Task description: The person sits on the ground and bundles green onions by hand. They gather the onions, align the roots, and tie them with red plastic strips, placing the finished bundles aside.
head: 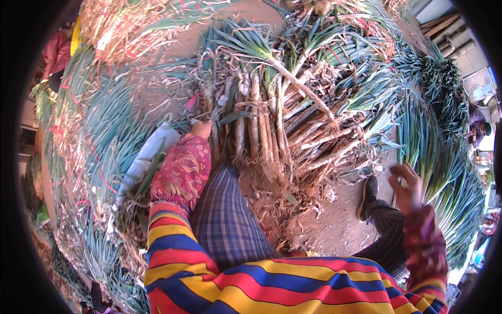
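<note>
Untrimmed leeks or large green onions (262, 117) lie heaped before me, their dirty roots towards me and withered leaves around the stalks. One long stalk (302, 88) with green leaves lies slantwise across the top. My left hand (202, 128) reaches to the left edge of the heap, against the stalks there; its fingers are partly hidden, so its hold is unclear. My right hand (407, 188), slightly blurred, is raised at the right with fingers bent and apart, holding nothing. Behind it lie long green leek leaves with pale stalks (435, 182).
More leeks tied with red strips (111, 114) line the left side, and another pile (129, 29) lies at the top left. A pale wrapped bundle (147, 157) is beside my left sleeve. Soil and root scraps (317, 231) cover the ground. Other people are at the far left (59, 53) and far right.
</note>
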{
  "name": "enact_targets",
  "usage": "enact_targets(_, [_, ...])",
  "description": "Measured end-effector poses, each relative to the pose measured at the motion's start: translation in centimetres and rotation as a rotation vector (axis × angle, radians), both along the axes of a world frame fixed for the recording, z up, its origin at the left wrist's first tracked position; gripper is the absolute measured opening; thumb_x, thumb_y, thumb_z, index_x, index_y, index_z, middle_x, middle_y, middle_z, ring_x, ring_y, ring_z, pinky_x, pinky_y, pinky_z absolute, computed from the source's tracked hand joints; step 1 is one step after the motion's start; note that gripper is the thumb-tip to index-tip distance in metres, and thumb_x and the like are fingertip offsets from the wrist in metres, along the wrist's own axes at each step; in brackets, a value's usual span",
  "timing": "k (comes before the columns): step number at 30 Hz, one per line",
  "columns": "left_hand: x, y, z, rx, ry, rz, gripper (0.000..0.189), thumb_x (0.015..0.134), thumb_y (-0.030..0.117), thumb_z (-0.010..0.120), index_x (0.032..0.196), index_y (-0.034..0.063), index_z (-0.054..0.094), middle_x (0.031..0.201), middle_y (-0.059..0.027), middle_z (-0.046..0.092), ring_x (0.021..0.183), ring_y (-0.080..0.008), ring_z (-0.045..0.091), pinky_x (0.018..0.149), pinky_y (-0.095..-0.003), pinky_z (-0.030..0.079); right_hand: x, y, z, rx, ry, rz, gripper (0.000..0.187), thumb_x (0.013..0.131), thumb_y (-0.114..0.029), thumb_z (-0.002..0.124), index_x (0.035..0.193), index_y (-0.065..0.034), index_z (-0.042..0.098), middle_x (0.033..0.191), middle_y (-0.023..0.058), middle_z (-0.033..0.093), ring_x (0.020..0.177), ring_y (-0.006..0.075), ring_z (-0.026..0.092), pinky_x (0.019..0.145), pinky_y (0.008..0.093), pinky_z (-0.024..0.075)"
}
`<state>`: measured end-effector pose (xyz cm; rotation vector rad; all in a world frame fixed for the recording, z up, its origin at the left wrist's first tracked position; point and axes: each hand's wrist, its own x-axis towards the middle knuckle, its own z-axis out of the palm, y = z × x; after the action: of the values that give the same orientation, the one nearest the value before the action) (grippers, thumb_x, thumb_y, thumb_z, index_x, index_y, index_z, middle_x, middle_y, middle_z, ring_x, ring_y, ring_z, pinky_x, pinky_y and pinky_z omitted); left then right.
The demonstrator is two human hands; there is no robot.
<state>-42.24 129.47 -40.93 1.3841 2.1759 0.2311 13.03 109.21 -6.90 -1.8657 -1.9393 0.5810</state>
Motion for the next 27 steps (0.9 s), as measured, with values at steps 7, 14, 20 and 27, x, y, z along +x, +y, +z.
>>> enact_targets(7, [2.0, 0.2, -2.1, 0.162, -0.227, 0.135, 0.055, 0.082, 0.049, 0.054, 0.107, 0.0013, 0.062, 0.103, -0.0230, 0.062, 0.101, -0.0349, 0.058, 0.087, -0.0380, 0.042, -9.0, 22.5, -17.9, -0.146, -0.066, 0.038, 0.072, 0.074, -0.051, 0.065, 0.121, 0.0014, 0.047, 0.115, 0.0246, 0.051, 0.111, 0.0361, 0.049, 0.091, 0.0392, 0.0400])
enact_targets(14, [2.8, 2.2, 0.0, 0.330, -0.178, 0.166, 0.072, 0.081, 0.056, 0.053, 0.114, -0.0074, 0.054, 0.103, -0.0290, 0.060, 0.103, -0.0380, 0.057, 0.088, -0.0397, 0.042, -20.2, 23.6, -22.9, -0.299, -0.038, -0.072, 0.109, 0.071, -0.073, 0.052, 0.138, 0.0067, 0.017, 0.136, 0.0343, 0.029, 0.130, 0.0466, 0.023, 0.106, 0.0507, 0.0223])
enact_targets(20, [6.7, 4.4, 4.4, 0.044, -0.360, 0.320, 0.078, 0.072, 0.060, 0.062, 0.106, -0.0094, 0.060, 0.106, -0.0220, 0.061, 0.101, -0.0296, 0.058, 0.088, -0.0345, 0.041, -23.7, 18.9, -26.1, -0.468, 0.764, -0.273, 0.130, 0.061, -0.049, 0.081, 0.134, 0.0168, -0.004, 0.136, 0.0350, 0.026, 0.129, 0.0360, 0.029, 0.108, 0.0363, 0.0228])
enact_targets(27, [7.0, 4.2, 5.4, 0.044, -0.885, 0.320, 0.075, 0.070, 0.046, 0.073, 0.123, -0.0032, 0.052, 0.127, -0.0131, 0.050, 0.115, -0.0190, 0.046, 0.099, -0.0298, 0.031, -25.1, 16.1, -28.3, -0.296, 0.989, -0.342, 0.118, 0.062, -0.026, 0.083, 0.137, 0.0105, 0.001, 0.138, 0.0257, 0.026, 0.128, 0.0327, 0.027, 0.108, 0.0373, 0.0202])
